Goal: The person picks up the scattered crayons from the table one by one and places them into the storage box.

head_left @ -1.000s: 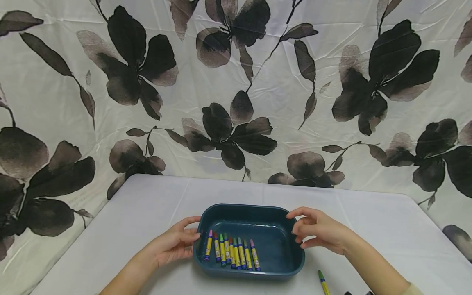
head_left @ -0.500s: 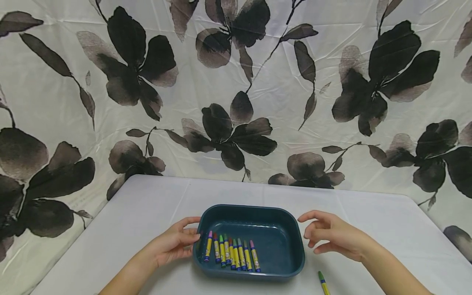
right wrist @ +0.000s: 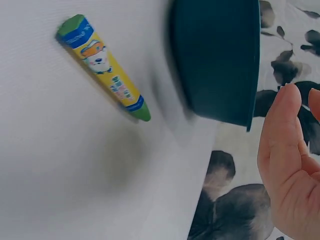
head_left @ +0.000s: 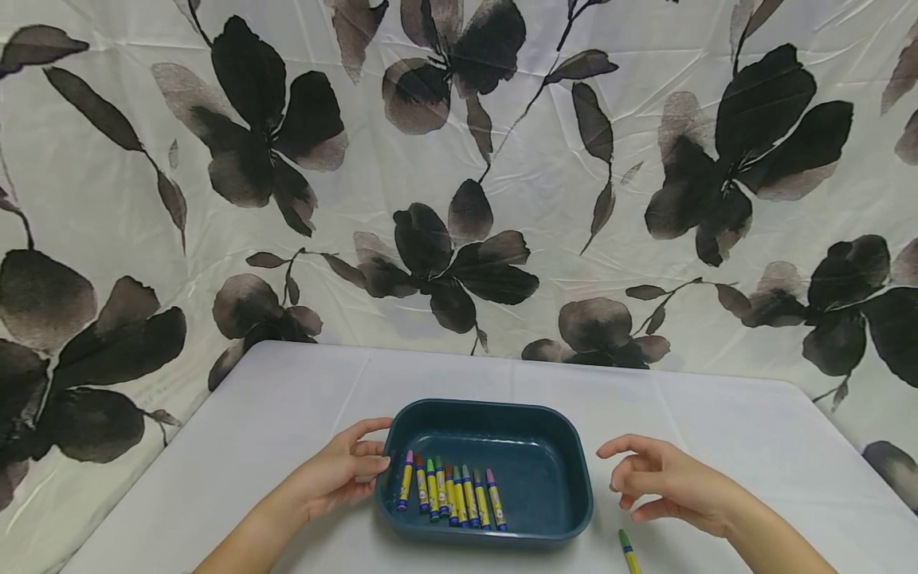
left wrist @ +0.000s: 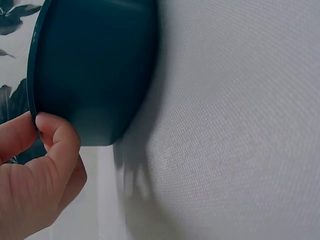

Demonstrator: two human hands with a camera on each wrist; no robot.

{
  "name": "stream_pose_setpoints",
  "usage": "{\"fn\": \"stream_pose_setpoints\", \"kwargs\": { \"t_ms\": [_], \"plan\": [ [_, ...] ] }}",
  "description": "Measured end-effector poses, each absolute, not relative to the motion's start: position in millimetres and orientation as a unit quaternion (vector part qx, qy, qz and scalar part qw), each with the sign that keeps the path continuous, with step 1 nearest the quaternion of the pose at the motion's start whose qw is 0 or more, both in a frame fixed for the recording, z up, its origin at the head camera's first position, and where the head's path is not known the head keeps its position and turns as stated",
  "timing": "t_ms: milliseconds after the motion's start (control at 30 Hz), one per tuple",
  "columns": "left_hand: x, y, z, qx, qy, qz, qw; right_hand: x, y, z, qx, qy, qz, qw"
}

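Note:
A dark teal plastic tub (head_left: pixel 552 470) with raised walls stands on the white table. Inside, toward its left half, several crayons (head_left: pixel 450 494) in yellow wrappers lie side by side, with pink, red, brown and green tips. My left hand (head_left: pixel 333 474) pinches the tub's left rim between thumb and fingers, as the left wrist view shows close up. To the right of the tub my right hand (head_left: pixel 674 482) hovers with loosely bent fingers, holding nothing. A single green crayon (right wrist: pixel 106 70) in a yellow and blue wrapper lies on the table below that hand, beside the tub.
White cloth covers the table (head_left: pixel 301 383), whose far edge runs behind the tub. Behind it hangs a white curtain (head_left: pixel 545 239) printed with dark flowers.
My right hand has let go of the tub's right rim and moved right and toward me, near the loose green crayon. My left hand and the tub have stayed in place.

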State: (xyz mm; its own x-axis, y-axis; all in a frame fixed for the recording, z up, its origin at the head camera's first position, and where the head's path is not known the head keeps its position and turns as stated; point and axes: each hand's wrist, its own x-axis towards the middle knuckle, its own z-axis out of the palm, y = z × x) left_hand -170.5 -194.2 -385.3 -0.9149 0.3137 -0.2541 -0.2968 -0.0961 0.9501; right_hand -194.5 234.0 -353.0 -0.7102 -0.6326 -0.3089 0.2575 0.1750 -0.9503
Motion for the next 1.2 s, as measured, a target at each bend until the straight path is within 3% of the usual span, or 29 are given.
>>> {"fn": "stream_pose_setpoints", "kwargs": {
  "t_ms": [767,1200],
  "plan": [
    [-171.3,-194.3,-385.1,-0.006,0.642,0.739,0.204,-182.8,259.6,-380.8,-0.072,0.709,-0.595,0.372],
    [-172.1,-193.6,-386.5,-0.013,0.638,0.743,0.205,-175.4,272.4,-404.0,-0.106,0.604,-0.653,0.445]
  ]
}}
